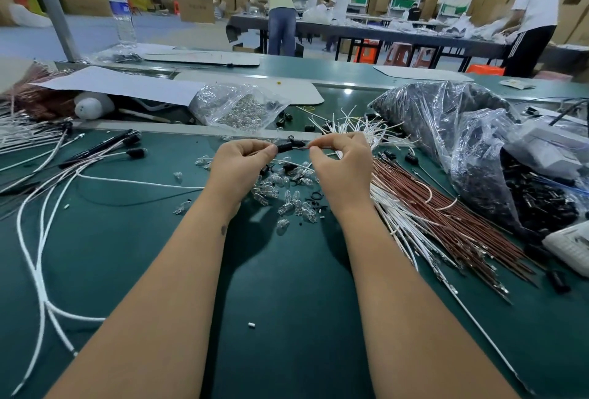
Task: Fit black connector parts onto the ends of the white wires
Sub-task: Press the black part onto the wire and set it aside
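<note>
A black connector part (pixel 286 146) is held just above the green table (pixel 287 287), toward the middle of its far edge; the left hand (pixel 239 161) pinches its left end between thumb and curled fingers, and the right hand (pixel 342 162) pinches something thin at its right end, too small to tell whether it is a wire tip; a white wire (pixel 140 182) trails from under the left hand across the table toward the left edge.

Directly beneath the hands lies a scatter of small clear glass bulbs (pixel 288 194), with a few loose black rings and bits among them; just right of the right hand a bundle of white wires (pixel 401 217) and a bundle of red-brown wires (pixel 446 223) lie side by side, fanning toward the right edge; beyond the right hand, more white wire ends (pixel 353 124) stick up in a tangle.

Toward the left edge lie finished white leads with black connectors (pixel 135 152) on their ends; at the far edge sits a clear bag of bulbs (pixel 236 107); toward the far right corner a large plastic bag of black parts (pixel 446 124) slumps open, touching the red-brown bundle; a white sheet of paper (pixel 121 84) lies past the far left; a water bottle (pixel 122 13) stands farther back; people work at another bench in the background.
</note>
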Available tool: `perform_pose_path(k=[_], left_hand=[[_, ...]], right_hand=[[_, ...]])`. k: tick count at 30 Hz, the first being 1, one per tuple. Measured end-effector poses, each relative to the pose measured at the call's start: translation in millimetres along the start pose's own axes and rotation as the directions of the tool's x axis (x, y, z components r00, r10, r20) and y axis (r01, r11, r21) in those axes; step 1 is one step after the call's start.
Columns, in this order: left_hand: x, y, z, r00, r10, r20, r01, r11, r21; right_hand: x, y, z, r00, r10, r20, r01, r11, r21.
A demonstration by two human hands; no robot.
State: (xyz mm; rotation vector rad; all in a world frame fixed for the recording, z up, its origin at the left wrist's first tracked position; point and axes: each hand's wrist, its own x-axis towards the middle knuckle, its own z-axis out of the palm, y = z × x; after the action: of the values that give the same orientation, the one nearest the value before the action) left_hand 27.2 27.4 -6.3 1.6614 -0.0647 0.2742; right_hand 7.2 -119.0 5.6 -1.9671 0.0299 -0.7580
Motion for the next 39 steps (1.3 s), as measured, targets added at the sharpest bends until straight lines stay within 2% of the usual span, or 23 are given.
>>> perform_pose_path(k=[6, 12, 16, 19, 25, 34, 36, 37, 39], left_hand=[[1, -1, -3, 0.999, 0.040, 0.032, -0.040, 0.999, 0.025], [1, -3, -4, 0.993, 0.056, 0.101, -0.063, 0.995, 0.072], [1, -3, -2, 0.995, 0.088, 0.037, -0.091, 0.992, 0.088], [0, -2, 2, 0.992, 0.117, 0.052, -0.123, 0.982, 0.144], [-3, 1, 3, 0.987, 0.136, 0.083, -0.148, 0.975, 0.166], [-2, 0, 5, 0.969, 0.232, 0.083, -0.245, 0.932, 0.265], [-2, -1, 4, 0.957, 0.269, 0.104, -0.288, 0.903, 0.318], [-1, -1, 3, 0.947, 0.305, 0.104, -0.321, 0.855, 0.407], [-1, -2, 3, 0.913, 0.405, 0.057, -0.340, 0.675, 0.655]], right_hand=[[0, 1, 0, 0.998, -0.053, 0.031, 0.055, 0.995, -0.083], [0, 4, 4, 0.978, -0.151, 0.145, 0.176, 0.968, -0.181], [1, 5, 6, 0.969, -0.199, 0.146, 0.216, 0.970, -0.113], [-1, 3, 7, 0.958, -0.251, 0.138, 0.263, 0.962, -0.077], [0, 7, 7, 0.975, -0.192, 0.114, 0.197, 0.980, -0.038], [-3, 3, 10, 0.947, -0.247, 0.207, 0.265, 0.962, -0.064], [-4, 4, 11, 0.931, -0.258, 0.256, 0.298, 0.946, -0.128], [-4, 5, 11, 0.925, -0.263, 0.274, 0.318, 0.930, -0.181], [-3, 6, 10, 0.921, -0.281, 0.268, 0.360, 0.877, -0.319]])
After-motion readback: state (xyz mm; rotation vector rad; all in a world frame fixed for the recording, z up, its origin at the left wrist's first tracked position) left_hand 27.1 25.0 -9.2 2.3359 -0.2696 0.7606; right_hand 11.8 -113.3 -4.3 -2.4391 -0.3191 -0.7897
